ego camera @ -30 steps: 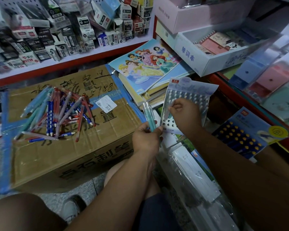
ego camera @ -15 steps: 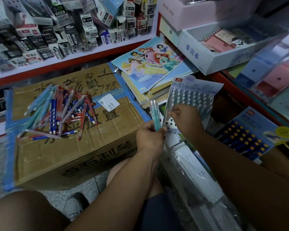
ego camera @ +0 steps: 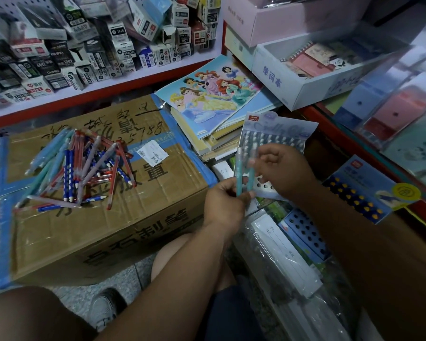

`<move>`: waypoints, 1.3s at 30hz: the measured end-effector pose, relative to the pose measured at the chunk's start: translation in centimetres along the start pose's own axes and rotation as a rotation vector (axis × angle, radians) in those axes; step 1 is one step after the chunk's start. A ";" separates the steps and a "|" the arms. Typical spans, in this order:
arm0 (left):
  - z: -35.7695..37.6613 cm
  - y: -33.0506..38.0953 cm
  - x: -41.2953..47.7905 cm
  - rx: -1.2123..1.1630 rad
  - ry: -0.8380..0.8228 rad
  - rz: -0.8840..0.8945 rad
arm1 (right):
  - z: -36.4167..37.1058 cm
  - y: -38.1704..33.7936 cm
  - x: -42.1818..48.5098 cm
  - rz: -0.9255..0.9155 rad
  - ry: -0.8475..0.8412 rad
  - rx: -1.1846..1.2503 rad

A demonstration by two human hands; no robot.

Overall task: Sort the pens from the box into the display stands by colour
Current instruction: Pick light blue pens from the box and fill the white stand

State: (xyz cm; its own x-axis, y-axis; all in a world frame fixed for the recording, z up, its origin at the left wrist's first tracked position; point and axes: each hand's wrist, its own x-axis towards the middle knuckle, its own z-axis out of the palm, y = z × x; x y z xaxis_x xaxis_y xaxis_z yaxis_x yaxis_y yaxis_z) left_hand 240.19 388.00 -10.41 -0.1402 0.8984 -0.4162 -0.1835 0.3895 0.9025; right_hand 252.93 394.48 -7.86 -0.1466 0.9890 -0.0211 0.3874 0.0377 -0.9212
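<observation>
Your right grip [ego camera: 284, 172] covers the middle of the grey stand [ego camera: 278, 130]. Your left grip [ego camera: 225, 205] hides the bottom ends of the teal pens [ego camera: 239, 168]. The shelf boxes [ego camera: 84, 57] are too blurry to read.

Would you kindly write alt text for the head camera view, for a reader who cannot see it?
A person's left hand holds two teal pens upright while the right hand pinches one, in front of a pale display stand. To the left, loose pens in red, blue and teal lie on a cardboard box.
</observation>
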 end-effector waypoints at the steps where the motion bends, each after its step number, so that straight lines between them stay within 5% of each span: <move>1: -0.1 -0.2 0.3 0.004 0.044 -0.003 | -0.4 0.3 0.2 -0.005 0.075 0.010; 5: -0.6 -0.6 1.0 0.019 0.118 -0.018 | -1.3 2.8 1.5 -0.005 0.293 -0.102; 25: -0.7 -0.9 1.8 0.080 0.148 0.043 | 2.8 5.9 2.6 -0.060 0.216 -0.451; 30: -0.8 -0.8 1.8 0.024 0.114 0.032 | 2.0 5.2 2.2 0.076 0.165 -0.341; 34: -0.8 -0.9 1.8 0.017 0.086 0.043 | 0.6 2.9 0.4 0.017 0.235 -0.131; 39: -0.2 -0.7 1.7 0.063 0.016 0.053 | 0.3 0.2 -1.5 -0.028 0.027 0.027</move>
State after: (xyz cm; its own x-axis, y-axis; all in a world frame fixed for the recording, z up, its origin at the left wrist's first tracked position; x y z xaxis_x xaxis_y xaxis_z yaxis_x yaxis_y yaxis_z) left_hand 239.89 389.20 -11.79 -0.1633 0.9150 -0.3690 -0.1143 0.3540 0.9282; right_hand 252.96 393.00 -8.07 -0.1323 0.9911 0.0147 0.3592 0.0617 -0.9312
